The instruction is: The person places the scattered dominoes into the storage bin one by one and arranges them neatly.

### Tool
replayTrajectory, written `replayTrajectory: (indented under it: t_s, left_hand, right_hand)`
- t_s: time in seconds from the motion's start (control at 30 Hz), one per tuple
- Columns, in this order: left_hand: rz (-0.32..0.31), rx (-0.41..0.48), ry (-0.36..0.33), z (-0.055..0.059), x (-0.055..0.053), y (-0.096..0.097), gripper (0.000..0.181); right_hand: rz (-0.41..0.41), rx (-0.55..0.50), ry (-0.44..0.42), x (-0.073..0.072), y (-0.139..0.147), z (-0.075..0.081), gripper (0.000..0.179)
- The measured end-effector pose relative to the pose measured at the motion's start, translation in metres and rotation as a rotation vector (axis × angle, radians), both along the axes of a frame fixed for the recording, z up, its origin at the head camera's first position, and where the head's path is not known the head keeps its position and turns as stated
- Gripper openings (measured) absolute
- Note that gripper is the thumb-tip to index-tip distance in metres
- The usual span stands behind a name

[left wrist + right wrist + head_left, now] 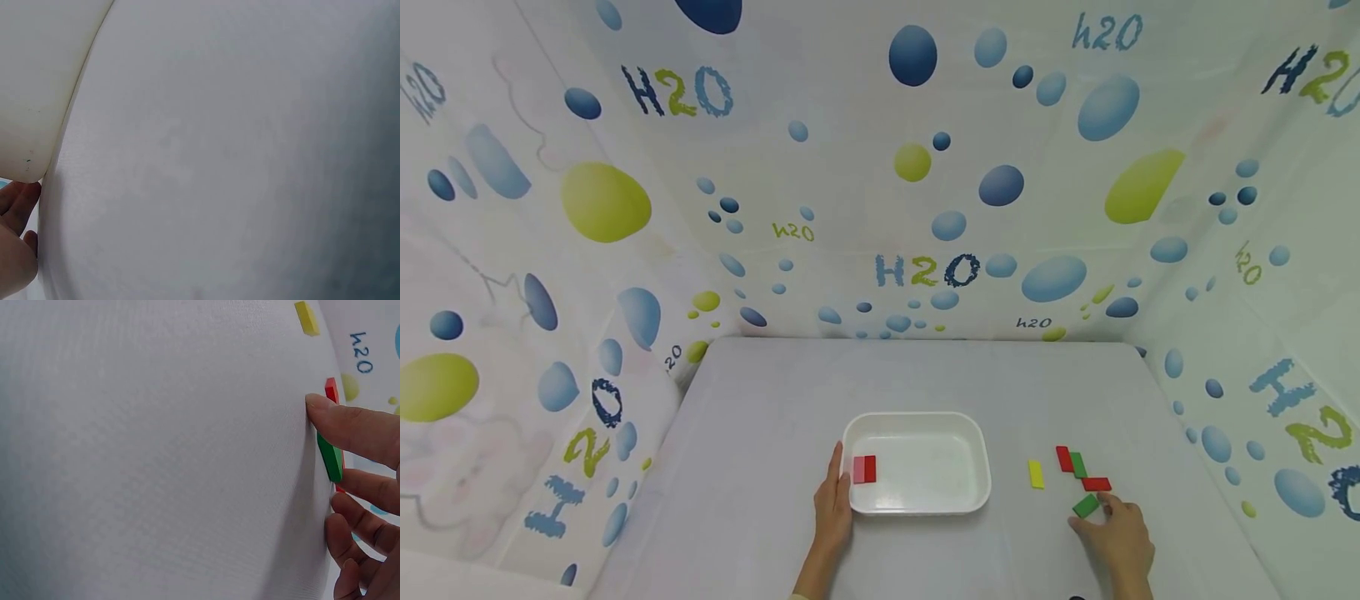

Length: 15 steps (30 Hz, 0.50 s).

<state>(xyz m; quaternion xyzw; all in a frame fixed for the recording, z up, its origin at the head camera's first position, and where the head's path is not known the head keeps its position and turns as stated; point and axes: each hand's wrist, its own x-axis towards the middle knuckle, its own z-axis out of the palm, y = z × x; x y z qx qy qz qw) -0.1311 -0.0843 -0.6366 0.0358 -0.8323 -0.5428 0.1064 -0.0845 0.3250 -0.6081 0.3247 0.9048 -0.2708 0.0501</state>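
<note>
Green block (pixel 1086 505) is lying toward the right edge of the bench (pixel 752 442) | right hand (pixel 1118 537): fingers pinching its ends | left hand (pixel 833 510): straightish fingers touching tray (pixel 917 512) | risk: forefinger crowding, possibly nudging, red block (pixel 1097 484)

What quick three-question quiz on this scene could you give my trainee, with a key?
1. Which colours lie inside the white tray?
2. True or false: the left hand touches the tray's left side.
3. What shows between the thumb and index finger of the right hand? A) something blue B) something green C) something yellow

Key:
1. Pink and red: a pink block beside a red block.
2. True.
3. B, a green block.
</note>
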Motion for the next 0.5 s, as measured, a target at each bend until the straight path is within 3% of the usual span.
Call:
replayTrajectory:
  t_s: [0.33, 0.5]
  left_hand:
    - [0.001, 0.013, -0.053, 0.0016, 0.0016, 0.0005, 0.051]
    - [0.0, 0.017, -0.047, 0.0026, 0.0021, 0.0005, 0.051]
  right_hand:
    - [0.003, 0.025, 0.046, -0.0003, -0.0012, -0.0037, 0.065]
    - [-0.009, 0.014, 0.068, 0.0, -0.0011, -0.0067, 0.06]
